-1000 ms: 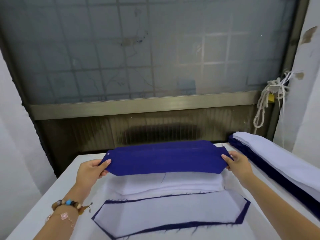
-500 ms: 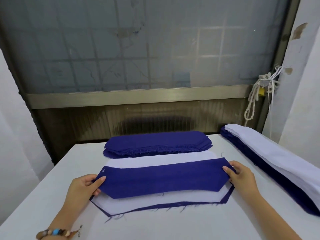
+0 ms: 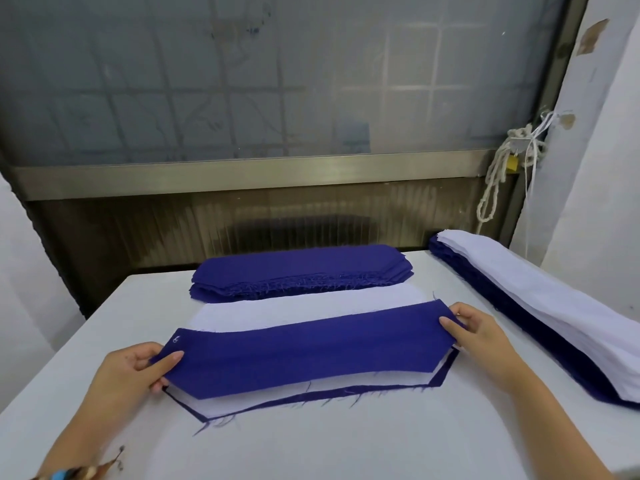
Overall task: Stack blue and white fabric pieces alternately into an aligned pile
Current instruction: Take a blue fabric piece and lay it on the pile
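Hands pinch a blue piece point(image 3: 304, 351) by its ends, left fingers point(image 3: 166, 363) and right fingers point(image 3: 453, 327) clamped on it, long axis running between them, over the pile point(image 3: 311, 398).

White table point(image 3: 346, 445): carries a blue fabric stack point(image 3: 301, 273) at the far edge, a white fabric stack point(image 3: 311, 308) before it, a blue-and-white pile point(image 3: 311, 398) nearest, long mixed stack point(image 3: 540, 313) along the right.

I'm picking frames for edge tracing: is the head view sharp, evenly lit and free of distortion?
Head view: soft, even light, no glare; the held blue piece and both hands, left and right, are fairly sharp; wide-angle bending curves the table edges and window frame.
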Demonstrator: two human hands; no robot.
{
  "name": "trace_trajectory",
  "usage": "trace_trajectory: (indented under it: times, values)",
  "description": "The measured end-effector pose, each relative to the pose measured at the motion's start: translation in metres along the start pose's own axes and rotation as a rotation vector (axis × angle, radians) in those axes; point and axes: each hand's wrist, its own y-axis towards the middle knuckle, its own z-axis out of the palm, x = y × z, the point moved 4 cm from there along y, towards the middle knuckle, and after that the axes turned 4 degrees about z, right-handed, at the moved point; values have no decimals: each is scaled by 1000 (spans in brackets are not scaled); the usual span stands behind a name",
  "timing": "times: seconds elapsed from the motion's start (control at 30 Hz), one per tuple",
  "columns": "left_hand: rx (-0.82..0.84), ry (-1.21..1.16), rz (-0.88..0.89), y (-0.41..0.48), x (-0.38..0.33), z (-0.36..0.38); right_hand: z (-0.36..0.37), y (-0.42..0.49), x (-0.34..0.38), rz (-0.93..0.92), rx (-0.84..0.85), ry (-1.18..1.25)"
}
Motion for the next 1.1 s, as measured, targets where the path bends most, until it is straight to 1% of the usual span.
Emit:
trace_trajectory:
  times: [0.2, 0.37, 0.53, 0.67, 0.93, 1.1]
  values:
    - [87, 187, 52, -2, 5, 6, 1, -1, -7, 2, 16, -280]
    - [77, 369, 155, -2, 4, 10, 5, -1, -9, -14, 16, -341]
    - [64, 322, 150, 2, 6, 13, 7, 1, -7, -5, -44, -349]
    - [25, 363, 133, 4, 14, 12, 9, 2, -8, 4, -86, -369]
    - [-5, 437, 119, 6, 13, 15, 9, 4, -10, -17, -81, -484]
    - [-17, 442, 115, 7, 13, 16, 10, 2, -8, -43, -63, -471]
